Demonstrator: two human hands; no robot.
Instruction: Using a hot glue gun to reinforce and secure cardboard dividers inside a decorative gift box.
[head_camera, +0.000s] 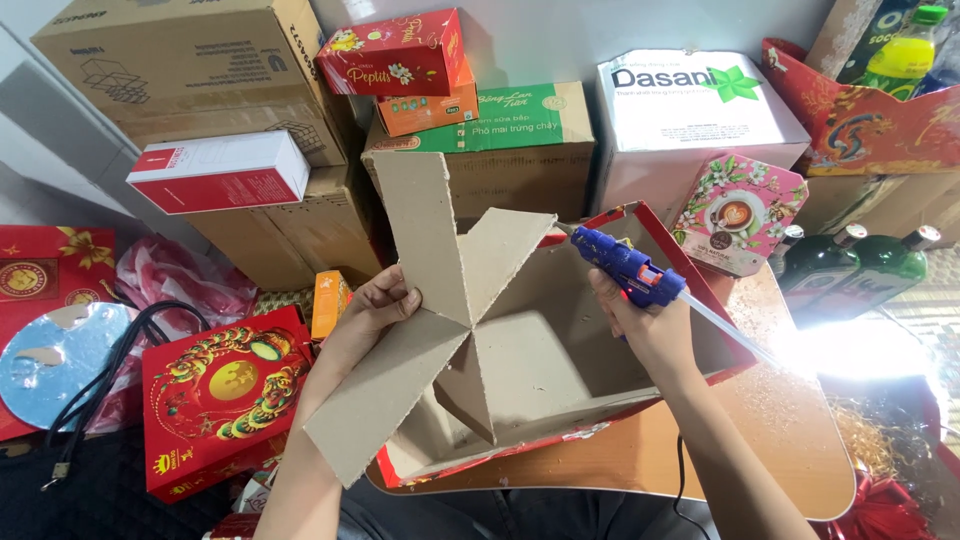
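Stacked cardboard cartons (200, 70) and a red gift bag (220, 395) crowd the far and left sides. My left hand (375, 310) grips the grey cardboard cross divider (450, 300), angled over the open red box (600, 400) on the wooden table (780, 430). My right hand (650, 325) is closed around a blue glue gun (628, 268), nozzle towards the divider. The box shows only its bare grey interior.

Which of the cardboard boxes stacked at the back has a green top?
The middle box, behind the cross-shaped cardboard divider; the boxes beside it are plain brown or white-topped.
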